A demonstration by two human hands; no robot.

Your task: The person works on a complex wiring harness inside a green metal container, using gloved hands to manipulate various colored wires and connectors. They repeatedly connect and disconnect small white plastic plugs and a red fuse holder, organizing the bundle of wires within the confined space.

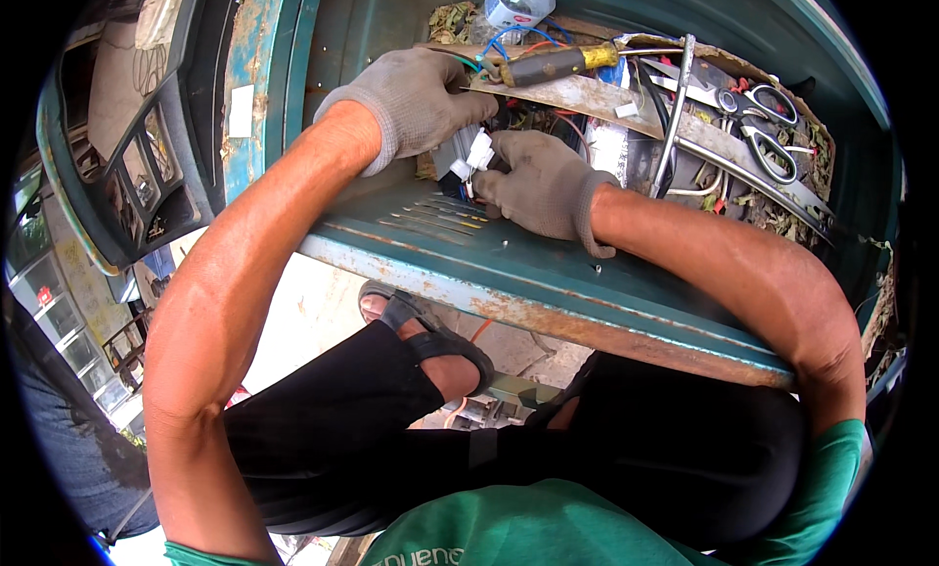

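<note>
Both my hands wear grey knit gloves and work close together inside a green metal bin (pixel 391 235). My left hand (pixel 416 106) curls near a green wire, its fingertips partly hidden behind a flat board; I cannot make out what it grips. With thumb and fingers closed, my right hand (pixel 543 186) pinches at a white plastic connector (pixel 479 153). Below the connector, dark and blue wires hang beside a grey piece. A screwdriver (pixel 548 65) with a black and yellow handle lies on the board (pixel 587 101) just beyond my hands.
Scissors (pixel 768 140) with black handles, a metal rod (pixel 673 116) and a long metal strip (pixel 753 165) lie among cluttered parts at right. A clear plastic bottle (pixel 518 6) stands at the back. The bin's rusty front edge (pixel 528 307) runs beneath my forearms.
</note>
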